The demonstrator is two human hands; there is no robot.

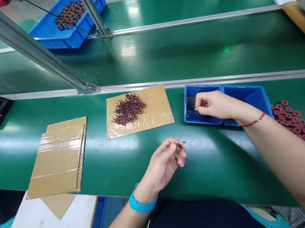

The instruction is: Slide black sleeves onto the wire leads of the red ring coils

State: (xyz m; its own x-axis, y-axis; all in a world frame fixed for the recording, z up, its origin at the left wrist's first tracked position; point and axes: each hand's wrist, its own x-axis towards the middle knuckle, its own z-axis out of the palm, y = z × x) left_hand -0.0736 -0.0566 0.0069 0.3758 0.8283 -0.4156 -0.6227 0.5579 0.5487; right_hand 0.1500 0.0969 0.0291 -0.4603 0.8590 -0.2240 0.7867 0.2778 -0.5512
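Green desk point(115, 167), both hands in use, held well apart from each other. A small red-and-dark ring point(179, 147) is pinched between thumb and fingers of the left hand point(164, 163), raised over the near part of the desk; a short dark lead is seen poking out past the fingertips, to the right. The right hand point(214, 104) is placed farther forward and to the right, fingertips lowered over the left blue bin point(205, 120), in which dark thin pieces point(191, 104) are held. Thumb and forefinger are drawn close together there, a dark sliver visible at the tips; whether it is gripped cannot be told. The right blue bin point(259, 95) is set directly beside the left one and partly covered by the right wrist. Loose red rings point(293, 120) are scattered on the desk just right of the bins, beyond the right forearm. Forward and left of the held ring, a pile of ring parts with dark leads point(129, 109) is laid on a cardboard sheet point(158, 109). More cardboard point(57, 158) is stacked at far left, well clear of both hands.
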